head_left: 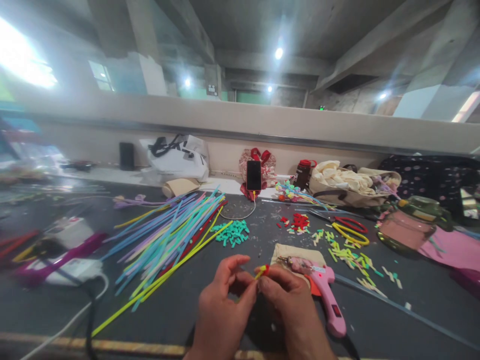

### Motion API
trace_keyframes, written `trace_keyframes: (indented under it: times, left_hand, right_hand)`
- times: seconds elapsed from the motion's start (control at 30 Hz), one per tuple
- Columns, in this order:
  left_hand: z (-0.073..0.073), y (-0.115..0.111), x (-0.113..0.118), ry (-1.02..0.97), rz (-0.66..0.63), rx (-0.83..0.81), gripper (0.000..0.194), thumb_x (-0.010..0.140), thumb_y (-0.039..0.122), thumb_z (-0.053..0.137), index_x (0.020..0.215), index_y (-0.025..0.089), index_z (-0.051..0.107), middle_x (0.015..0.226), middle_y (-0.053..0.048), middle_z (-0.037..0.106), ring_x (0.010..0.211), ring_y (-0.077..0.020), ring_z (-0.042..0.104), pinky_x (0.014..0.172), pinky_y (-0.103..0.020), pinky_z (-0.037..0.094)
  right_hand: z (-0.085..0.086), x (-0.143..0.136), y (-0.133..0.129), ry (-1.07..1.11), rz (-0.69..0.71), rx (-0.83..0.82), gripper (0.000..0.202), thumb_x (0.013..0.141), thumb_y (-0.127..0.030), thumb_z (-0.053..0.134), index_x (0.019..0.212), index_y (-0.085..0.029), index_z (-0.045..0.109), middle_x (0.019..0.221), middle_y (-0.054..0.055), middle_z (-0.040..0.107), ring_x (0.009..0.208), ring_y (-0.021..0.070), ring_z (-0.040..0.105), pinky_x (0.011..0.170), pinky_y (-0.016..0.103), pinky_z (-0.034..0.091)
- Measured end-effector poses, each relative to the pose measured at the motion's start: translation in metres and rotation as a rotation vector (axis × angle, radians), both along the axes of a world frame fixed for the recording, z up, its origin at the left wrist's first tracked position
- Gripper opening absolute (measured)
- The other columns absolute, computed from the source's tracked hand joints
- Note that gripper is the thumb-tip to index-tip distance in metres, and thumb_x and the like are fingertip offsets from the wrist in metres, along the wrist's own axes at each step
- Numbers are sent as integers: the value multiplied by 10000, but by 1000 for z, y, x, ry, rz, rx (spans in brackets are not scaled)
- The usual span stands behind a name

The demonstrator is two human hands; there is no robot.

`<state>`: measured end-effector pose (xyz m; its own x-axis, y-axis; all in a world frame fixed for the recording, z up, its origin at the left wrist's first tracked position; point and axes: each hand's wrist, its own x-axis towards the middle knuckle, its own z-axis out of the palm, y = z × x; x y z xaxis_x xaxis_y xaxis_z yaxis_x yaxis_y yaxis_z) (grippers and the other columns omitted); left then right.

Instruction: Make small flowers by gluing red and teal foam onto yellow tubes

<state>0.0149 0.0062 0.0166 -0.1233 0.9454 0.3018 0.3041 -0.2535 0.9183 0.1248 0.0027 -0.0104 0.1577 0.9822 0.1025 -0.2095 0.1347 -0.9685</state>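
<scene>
My left hand (227, 302) and my right hand (292, 300) meet low in the middle of the head view, just above the dark tabletop. Thumb and finger of each are pinched on a small yellow and red pipe-cleaner piece (262, 271); its lower end is hidden by the fingertips. Right behind my right hand a pink glue gun (326, 280) rests with its nozzle on a beige cloth pad (279, 251). A heap of short teal pipe-cleaner pieces (231, 233) lies beyond my left hand. Short red pieces (300, 221) and yellow-green pieces (347, 255) are scattered farther right.
Long pipe cleaners (168, 235) spread over the left side. Scissors with red and yellow handles (350, 230) lie at the right, near a green-lidded jug (408, 225). A phone (254, 175) stands at the back on a white cable. A clear glue stick (405, 310) crosses the right side.
</scene>
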Motion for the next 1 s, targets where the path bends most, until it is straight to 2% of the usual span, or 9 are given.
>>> trace_keyframes:
  times: [0.17,0.37,0.5,0.6,0.73,0.77,0.83,0.93,1.0]
  left_hand:
    - [-9,2,0,180,23,146,272,636,169,593,878,245,497,572,78,621,533,-121,613,566,-202,443]
    - [-24,11,-4,368,44,374,270,678,168,553,932,236,492,675,47,652,564,-122,627,582,-203,462]
    - [-27,14,-4,394,34,395,261,689,168,540,940,225,496,675,36,657,567,-120,625,585,-202,465]
    - [-20,11,-3,341,-24,254,250,686,192,542,932,226,511,670,33,659,581,-127,624,591,-212,465]
    - [-1,3,-4,138,-164,-119,213,648,254,579,850,205,537,616,38,636,519,-119,590,491,-191,442]
    - [3,2,-4,110,-199,-155,140,658,280,568,769,196,560,589,33,622,518,-121,577,481,-191,431]
    - [9,1,-6,86,-268,-212,123,672,300,550,647,184,581,528,31,589,491,-116,537,461,-193,398]
    - [12,4,-7,16,-318,-295,154,670,299,557,593,168,575,455,38,544,443,-104,488,446,-195,368]
    - [11,7,-8,-83,-337,-351,167,664,308,571,581,164,553,440,43,532,424,-99,483,436,-195,363]
  right_hand:
    - [0,0,4,-134,-66,110,98,617,-273,658,664,-203,708,632,8,603,635,155,525,579,238,401]
    - [-4,-3,8,-155,-71,128,81,654,-249,637,659,-191,694,656,18,612,657,164,535,619,255,400]
    - [-3,-5,8,-114,-61,120,83,672,-235,622,648,-184,683,652,9,582,667,161,523,630,255,392]
    - [-2,-4,7,-103,-50,96,101,691,-230,599,657,-176,677,647,4,553,665,156,507,624,252,386]
    - [3,-2,4,-118,-94,24,132,704,-233,581,609,-161,636,615,-18,503,610,121,455,559,216,357]
    - [5,-1,4,-137,-110,18,136,702,-230,581,595,-158,624,600,-24,489,588,111,436,536,206,344]
    - [10,-1,2,-176,-124,24,145,691,-221,588,564,-153,606,563,-36,459,547,96,406,495,194,319]
    - [15,-2,2,-186,-106,78,167,687,-227,595,535,-155,605,561,-31,468,559,101,430,497,192,333]
    - [15,-4,0,-152,-49,73,149,695,-277,591,615,-166,650,599,-21,505,533,98,452,474,193,346]
